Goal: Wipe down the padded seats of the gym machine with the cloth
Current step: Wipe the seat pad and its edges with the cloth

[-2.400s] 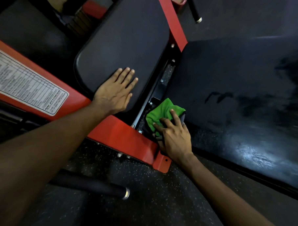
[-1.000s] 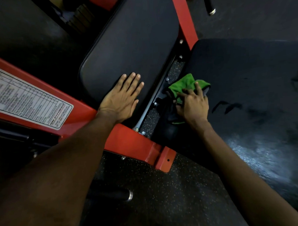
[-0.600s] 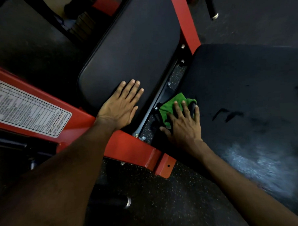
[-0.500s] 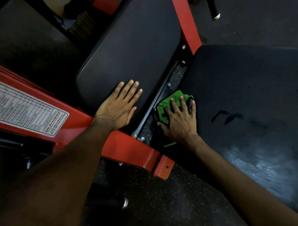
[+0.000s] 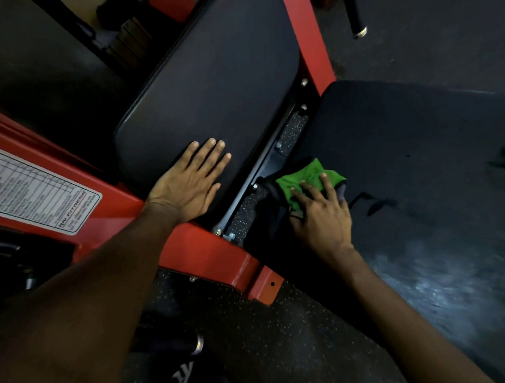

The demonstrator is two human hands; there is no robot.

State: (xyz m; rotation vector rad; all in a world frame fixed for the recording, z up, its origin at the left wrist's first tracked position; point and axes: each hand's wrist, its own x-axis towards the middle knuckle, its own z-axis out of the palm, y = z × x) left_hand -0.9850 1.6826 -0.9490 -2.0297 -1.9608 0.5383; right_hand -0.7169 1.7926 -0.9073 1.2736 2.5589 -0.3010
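Note:
Two black padded surfaces belong to a red-framed gym machine. The narrower pad (image 5: pixel 212 86) lies upper centre; the wide seat pad (image 5: pixel 417 161) fills the right side and shines wet at its lower right. My left hand (image 5: pixel 187 182) rests flat with straight fingers on the near end of the narrow pad. My right hand (image 5: pixel 321 214) presses a green cloth (image 5: pixel 308 177) with extended fingers onto the left edge of the wide pad, by the gap between the pads. Part of the cloth is hidden under my fingers.
A red frame beam (image 5: pixel 213 251) with a white instruction label (image 5: pixel 34 192) runs across the lower left. Another red bar (image 5: pixel 308 35) rises between the pads. Black handles with metal ends sit at the top right (image 5: pixel 356 16) and bottom centre (image 5: pixel 180 343). Speckled rubber floor (image 5: pixel 281 349) lies below.
My right hand has slid the green cloth back and forth along the wide pad's left edge, ending slightly farther up and right than half a second ago. My left hand has stayed on the narrow pad.

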